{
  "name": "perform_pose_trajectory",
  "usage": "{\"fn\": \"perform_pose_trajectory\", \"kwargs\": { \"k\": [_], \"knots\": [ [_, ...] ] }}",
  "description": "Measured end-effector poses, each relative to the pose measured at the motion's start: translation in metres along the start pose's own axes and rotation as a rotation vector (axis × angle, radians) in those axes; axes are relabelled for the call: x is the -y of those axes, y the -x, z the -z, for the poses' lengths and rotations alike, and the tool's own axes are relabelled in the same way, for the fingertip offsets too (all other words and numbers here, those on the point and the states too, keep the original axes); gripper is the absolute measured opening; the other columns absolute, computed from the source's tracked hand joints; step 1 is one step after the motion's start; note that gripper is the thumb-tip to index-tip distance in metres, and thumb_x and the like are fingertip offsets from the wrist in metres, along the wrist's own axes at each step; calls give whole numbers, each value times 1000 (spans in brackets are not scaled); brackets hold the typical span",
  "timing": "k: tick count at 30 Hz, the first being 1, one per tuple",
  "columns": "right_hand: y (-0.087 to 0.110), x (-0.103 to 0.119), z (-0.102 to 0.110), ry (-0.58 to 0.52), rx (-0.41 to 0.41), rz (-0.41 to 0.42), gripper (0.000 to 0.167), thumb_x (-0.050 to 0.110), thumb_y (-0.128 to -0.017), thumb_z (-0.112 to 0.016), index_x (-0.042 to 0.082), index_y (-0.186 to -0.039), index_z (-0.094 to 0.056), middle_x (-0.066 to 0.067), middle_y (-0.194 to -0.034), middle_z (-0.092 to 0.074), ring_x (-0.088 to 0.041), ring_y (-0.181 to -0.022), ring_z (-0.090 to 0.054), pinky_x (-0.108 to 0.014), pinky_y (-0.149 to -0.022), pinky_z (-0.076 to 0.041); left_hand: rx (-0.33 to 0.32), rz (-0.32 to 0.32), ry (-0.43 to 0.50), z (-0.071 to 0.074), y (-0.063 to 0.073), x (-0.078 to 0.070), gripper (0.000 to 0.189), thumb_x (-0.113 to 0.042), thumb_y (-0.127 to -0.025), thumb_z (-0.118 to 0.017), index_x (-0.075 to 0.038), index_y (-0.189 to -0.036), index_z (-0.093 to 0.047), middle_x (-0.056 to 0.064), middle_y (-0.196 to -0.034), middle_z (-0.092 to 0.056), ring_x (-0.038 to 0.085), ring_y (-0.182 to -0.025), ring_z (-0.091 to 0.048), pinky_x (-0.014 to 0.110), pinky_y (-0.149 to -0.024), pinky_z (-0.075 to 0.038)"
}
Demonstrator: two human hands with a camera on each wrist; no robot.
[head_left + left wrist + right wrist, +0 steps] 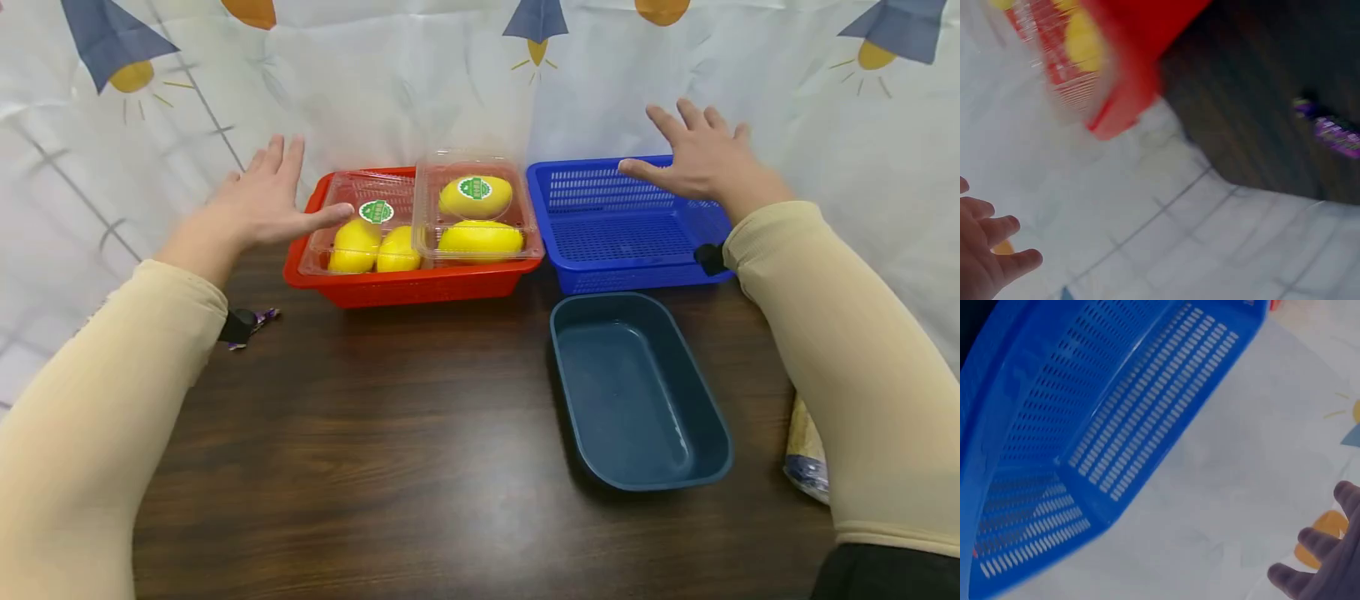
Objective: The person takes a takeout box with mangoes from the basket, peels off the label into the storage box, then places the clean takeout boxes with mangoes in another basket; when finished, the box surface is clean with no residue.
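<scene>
At the far left of the head view, a small purple wrapper (pixel 267 317) lies on the dark table (pixel 420 425), partly behind the left wrist. Above it, at the upper left, the left hand (pixel 258 198) is spread wide with straight fingers and holds nothing; its thumb overlaps the end of the red basket (pixel 427 290) in the picture, though I cannot tell whether it touches anything. The red basket sits at upper centre and carries two clear boxes of yellow fruit: the left box (pixel 341 190) shows two pieces below a green label, and the right box (pixel 450 223) shows two more, its near side seeming to lap over its neighbour. All the fruit in sight is boxed there, so that much is done; since neither hand grips a box, the handling looks either not begun or finished, and which one I cannot say. Right of that stands the blue basket (pixel 622 242), with a dark tub (pixel 630 392) in front of it. The right hand (pixel 705 162), fingers fanned wide, holds nothing above the blue basket's far right corner. At the right edge, a packet (pixel 806 454) is half hidden by the sleeve (pixel 855 367).
</scene>
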State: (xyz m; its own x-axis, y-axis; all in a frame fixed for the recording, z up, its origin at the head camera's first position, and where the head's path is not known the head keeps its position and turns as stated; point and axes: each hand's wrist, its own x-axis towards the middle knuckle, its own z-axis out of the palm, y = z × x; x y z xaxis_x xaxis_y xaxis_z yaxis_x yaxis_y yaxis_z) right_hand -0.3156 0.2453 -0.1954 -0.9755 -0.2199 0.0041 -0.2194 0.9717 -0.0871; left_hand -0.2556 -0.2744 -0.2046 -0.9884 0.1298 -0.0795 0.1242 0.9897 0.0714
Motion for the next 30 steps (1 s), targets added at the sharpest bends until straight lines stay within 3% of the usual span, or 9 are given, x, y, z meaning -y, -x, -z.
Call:
{"fn": "perform_pose_trajectory", "kwargs": {
  "k": [6, 10, 14, 21, 26, 30],
  "knots": [
    [6, 3, -7, -69, 13, 68, 98, 81, -95, -28, 20, -166, 2, -25, -170, 10, -58, -153, 1, -78, -118, -1, 49, 19, 81, -45, 17, 22, 115, -79, -93, -36, 0, -160, 16, 31, -165, 20, 56, -153, 9, 79, -116, -3],
    [7, 8, -11, -91, 13, 108, 96, 79, -96, -29, 19, -166, -2, -25, -170, 7, -58, -153, -2, -78, -118, -5, 37, 25, 58, -65, 19, 23, 112, -80, -93, -31, -2, -162, 8, 34, -166, 12, 59, -152, 10, 81, -114, 3],
    [6, 19, -18, -116, 26, 127, 94, 77, -97, -31, 19, -166, -4, -25, -171, 6, -56, -154, -2, -77, -119, -6, 19, 15, 14, -73, 18, 17, 111, -82, -93, -28, -2, -163, 4, 34, -167, 5, 60, -151, 9, 84, -111, 8],
    [-7, 52, -28, -241, 100, 176, 86, 67, -101, -35, 23, -167, -2, -18, -173, 6, -48, -158, 1, -75, -120, -6, 61, 5, 47, -82, 14, 15, 112, -80, -93, -32, -1, -163, 5, 32, -167, 8, 58, -152, 7, 81, -114, 8],
    [-24, 82, -33, -304, 208, 207, 86, 68, -101, -36, 26, -166, 1, -11, -174, 2, -39, -160, -1, -70, -123, -9, 88, 3, 72, -86, 11, 19, 113, -82, -93, -30, -1, -162, 9, 30, -168, 11, 57, -152, 8, 80, -115, 8],
    [-37, 100, -37, -343, 328, 179, 94, 73, -98, -34, 25, -165, 11, -8, -174, 6, -36, -161, 0, -67, -125, -9, 101, 2, 80, -88, 9, 17, 114, -83, -92, -31, -2, -162, 10, 29, -168, 11, 57, -153, 8, 79, -115, 8]
  ]
}}
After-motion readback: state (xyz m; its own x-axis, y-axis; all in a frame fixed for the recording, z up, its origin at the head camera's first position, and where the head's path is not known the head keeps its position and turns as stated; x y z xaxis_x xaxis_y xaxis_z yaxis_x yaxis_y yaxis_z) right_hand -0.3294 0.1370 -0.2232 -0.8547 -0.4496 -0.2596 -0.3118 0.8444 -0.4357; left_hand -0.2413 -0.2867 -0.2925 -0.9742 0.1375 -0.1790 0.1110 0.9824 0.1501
